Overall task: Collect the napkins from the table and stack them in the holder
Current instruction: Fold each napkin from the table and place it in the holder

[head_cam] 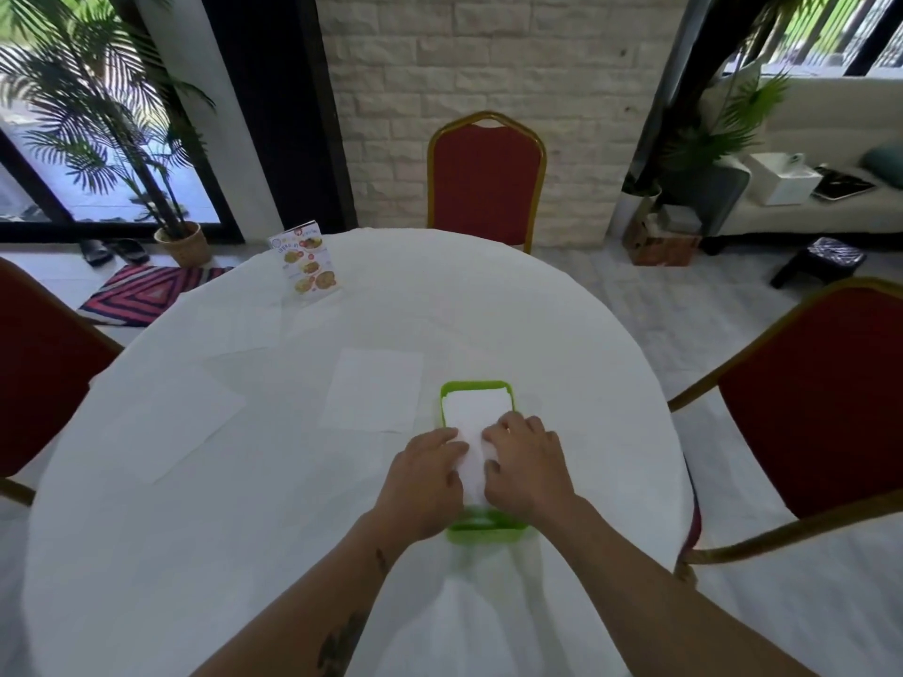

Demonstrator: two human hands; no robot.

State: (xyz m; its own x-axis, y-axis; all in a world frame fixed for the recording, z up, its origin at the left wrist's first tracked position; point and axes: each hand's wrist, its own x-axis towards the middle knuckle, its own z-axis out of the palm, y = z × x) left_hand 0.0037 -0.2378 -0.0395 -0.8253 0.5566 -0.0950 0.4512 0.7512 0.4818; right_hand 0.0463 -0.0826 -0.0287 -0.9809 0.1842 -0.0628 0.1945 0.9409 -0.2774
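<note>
- Napkins (473, 432) sit stacked inside the green holder (476, 389) at lower centre of the frame, on the white tablecloth (562, 334).
- My left hand (425, 476) lies palm down over the left side of the stack, fingers flat and spread, pressing rather than pinching.
- My right hand (530, 466) lies the same way over the right side, fingertips curled onto the top sheet; neither hand is closed around anything.
- Both hands cover the near half of the holder, so only its far rim and a strip of its near wall show.
- One loose napkin (374, 390) lies flat just left of the holder, not touching it as far as I can tell.
- Another loose sheet (181, 422) lies further left, toward the table's left edge, turned at an angle.
- Fainter white sheets (239, 329) lie above these, centre-left; they blend into the cloth and I cannot count them.
- A folded menu card (305, 261) stands upright near the table's far-left edge.
- A red chair with gold frame (486, 183) faces me at upper centre, beyond the table.
- A second red chair (821, 408) stands at right and a third (39, 364) at the left edge.
- A potted palm (181, 241) stands upper left by the window, with a striped rug (146, 293) beside it.
</note>
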